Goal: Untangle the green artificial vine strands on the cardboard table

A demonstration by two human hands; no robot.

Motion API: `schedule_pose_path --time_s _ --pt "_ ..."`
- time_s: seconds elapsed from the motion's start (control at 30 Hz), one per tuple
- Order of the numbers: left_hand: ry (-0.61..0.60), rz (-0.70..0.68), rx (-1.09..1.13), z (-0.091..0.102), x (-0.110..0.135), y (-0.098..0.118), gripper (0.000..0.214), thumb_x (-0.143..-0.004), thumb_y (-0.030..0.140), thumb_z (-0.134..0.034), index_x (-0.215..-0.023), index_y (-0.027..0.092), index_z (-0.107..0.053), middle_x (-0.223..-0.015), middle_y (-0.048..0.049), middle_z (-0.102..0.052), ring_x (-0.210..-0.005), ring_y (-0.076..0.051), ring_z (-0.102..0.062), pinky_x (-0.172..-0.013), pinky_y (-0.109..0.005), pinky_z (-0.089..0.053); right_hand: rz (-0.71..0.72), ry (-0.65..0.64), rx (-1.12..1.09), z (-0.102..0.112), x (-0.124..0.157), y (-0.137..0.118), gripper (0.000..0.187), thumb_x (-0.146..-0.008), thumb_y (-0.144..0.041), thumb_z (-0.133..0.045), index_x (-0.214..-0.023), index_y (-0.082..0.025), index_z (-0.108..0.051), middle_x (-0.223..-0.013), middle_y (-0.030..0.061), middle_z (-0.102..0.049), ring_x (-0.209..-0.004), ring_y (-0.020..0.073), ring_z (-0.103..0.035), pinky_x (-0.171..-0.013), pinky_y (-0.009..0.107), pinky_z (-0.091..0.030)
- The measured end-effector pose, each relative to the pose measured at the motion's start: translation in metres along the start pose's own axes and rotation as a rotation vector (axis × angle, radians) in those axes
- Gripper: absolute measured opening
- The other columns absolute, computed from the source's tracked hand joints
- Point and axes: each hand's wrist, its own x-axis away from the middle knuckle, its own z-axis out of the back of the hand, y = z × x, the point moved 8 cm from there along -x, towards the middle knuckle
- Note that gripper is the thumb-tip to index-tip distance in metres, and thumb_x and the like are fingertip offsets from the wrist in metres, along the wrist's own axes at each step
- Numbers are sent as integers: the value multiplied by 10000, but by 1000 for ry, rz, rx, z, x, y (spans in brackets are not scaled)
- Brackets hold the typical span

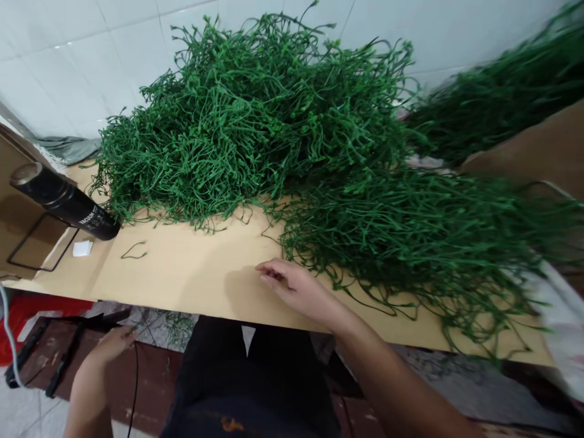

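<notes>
A big heap of green plastic stems (274, 121) lies on a tan board (191, 274), with a flatter bundle of stems (410, 231) spread to the right. My right hand (296, 289) rests on the board just left of that bundle, fingers curled and pinched on something I cannot make out. My left hand (112, 342) hangs below the board's front edge, over a dark wooden bench; its fingers seem closed on a thin dark strand (135, 377).
A black vacuum flask (64, 201) lies on its side at the board's left, next to a small white square (83, 247) and one loose stem (134, 250). A white tiled wall stands behind. A brown cardboard box (538, 152) stands at the right, a red bag (27, 310) on the floor.
</notes>
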Motion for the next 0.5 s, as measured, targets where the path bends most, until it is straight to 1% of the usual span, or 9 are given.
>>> schedule_pose_path --time_s 0.07,0.13,0.2,0.27,0.3,0.37,0.4,0.47,0.5 --pt "3 74 -3 16 0 -9 503 -693 525 -452 -929 160 -705 -1035 -127 -706 -1021 -300 -632 -873 -350 -463 7 10 13 2 3 1 184 -824 -216 -487 -917 -158 -634 -863 75 -672 -748 150 -641 -661 295 -530" --pt "22 138 -3 39 9 -11 610 -723 560 -400 -1048 116 -663 -1170 -157 -650 -1122 -306 -581 -966 -357 -411 16 18 18 3 5 1 180 -828 -226 -487 -909 -162 -634 -841 71 -666 -732 148 -636 -663 300 -533" --pt "42 148 43 62 24 -1 615 -717 574 -428 -1045 104 -653 -1186 -164 -639 -1149 -317 -557 -1003 -372 -382 20 15 17 2 6 1 181 -835 -238 -485 -900 -163 -636 -823 69 -662 -716 146 -630 -663 304 -532" --pt "36 75 186 80 40 23 557 -738 599 -440 -995 153 -652 -1072 -118 -691 -1056 -284 -606 -966 -359 -417 21 2 15 0 7 2 185 -839 -248 -484 -891 -160 -638 -824 72 -662 -717 147 -626 -665 305 -530" --pt "107 23 274 95 46 38 519 -753 599 -432 -965 176 -645 -1040 -93 -700 -1011 -266 -620 -938 -350 -439 23 -3 16 -2 7 2 189 -841 -251 -482 -888 -158 -640 -825 74 -661 -724 149 -626 -668 306 -528" --pt "241 -64 281 120 50 68 437 -760 569 -473 -909 191 -634 -985 -62 -697 -962 -243 -617 -935 -347 -439 31 -5 25 -5 7 3 194 -845 -254 -478 -888 -158 -641 -826 78 -661 -744 156 -624 -679 310 -525" --pt "371 -99 280 136 48 80 425 -772 552 -470 -937 191 -620 -1003 -61 -680 -976 -237 -604 -937 -346 -435 37 0 33 -6 7 2 194 -846 -255 -477 -886 -159 -642 -825 79 -662 -754 161 -623 -686 315 -523" --pt "562 -171 210 156 33 103 410 -802 481 -450 -1022 171 -602 -1136 -97 -612 -1053 -247 -565 -943 -354 -430 59 21 56 -8 9 1 196 -850 -255 -471 -875 -164 -642 -822 81 -665 -771 170 -619 -700 328 -520" --pt "633 -170 142 162 22 110 421 -807 451 -449 -1084 163 -584 -1194 -118 -572 -1100 -265 -537 -957 -375 -418 75 35 71 -9 10 -1 195 -850 -254 -470 -867 -165 -642 -821 82 -666 -779 175 -618 -708 336 -519"
